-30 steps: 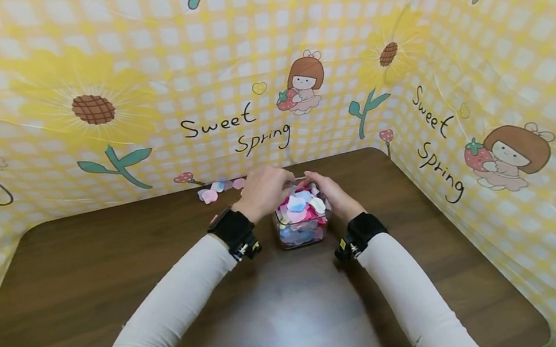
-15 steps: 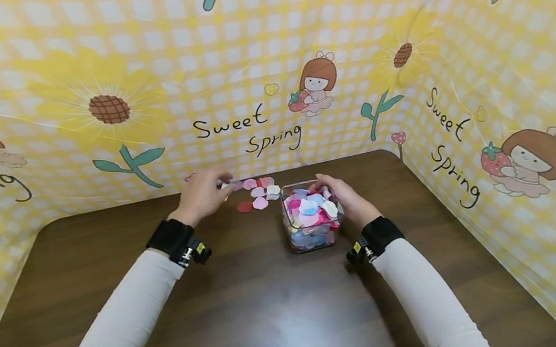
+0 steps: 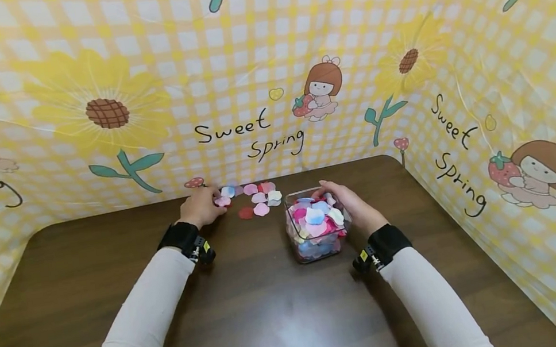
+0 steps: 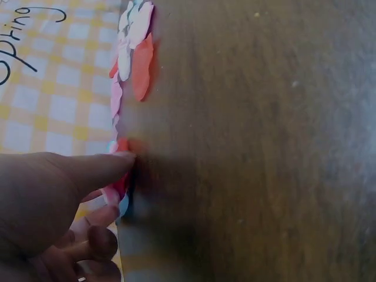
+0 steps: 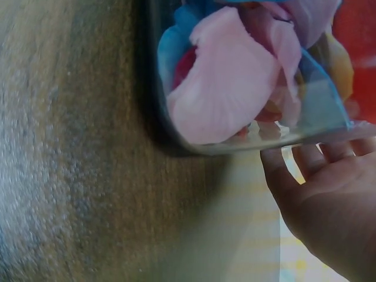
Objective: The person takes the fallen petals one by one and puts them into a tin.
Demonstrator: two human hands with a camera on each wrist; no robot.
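A clear square box (image 3: pixel 318 248) full of pink, blue, white and red artificial petals stands on the brown table. My right hand (image 3: pixel 358 210) holds the box at its right and far sides, with a fingertip up by the rim. In the right wrist view, the fingers (image 5: pixel 308 158) lie against the box wall. At the far edge of the table, my left hand (image 3: pixel 202 207) pinches at loose petals (image 3: pixel 223 201). The left wrist view shows the thumb pressed on a red petal (image 4: pixel 121 182), with pink and blue ones around it.
More loose petals (image 3: pixel 259 198) lie between the left hand and the box, near the back edge. A single red petal (image 3: pixel 246 213) sits a little nearer. Behind the table (image 3: pixel 251 292) hangs a yellow checked cloth (image 3: pixel 224 76), which also covers the right side.
My left hand has left the top of the box, moved left to the loose petals and come down on them. My right hand stays at the box.
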